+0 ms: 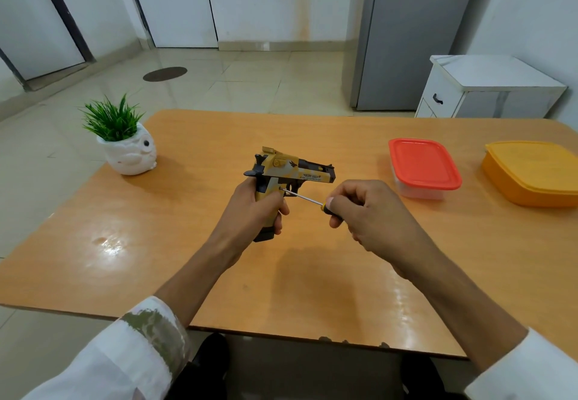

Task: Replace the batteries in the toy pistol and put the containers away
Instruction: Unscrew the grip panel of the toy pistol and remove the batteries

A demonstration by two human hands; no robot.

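Over the orange wooden desk [312,274], my left hand [250,208] grips the tan plastic toy pistol [294,169] unsupported, so the thin steel screwdriver [301,197] pinched in my right hand [369,208] could skid off its grip

bare table [312,274] near the hands; red-lidded container [423,165] and orange container [531,174] block right.

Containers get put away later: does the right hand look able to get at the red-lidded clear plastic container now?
Probably yes: only bare wooden table lies between the right hand and the red-lidded clear plastic container. But that hand grips a slim metal-shafted screwdriver, which it should set down first.
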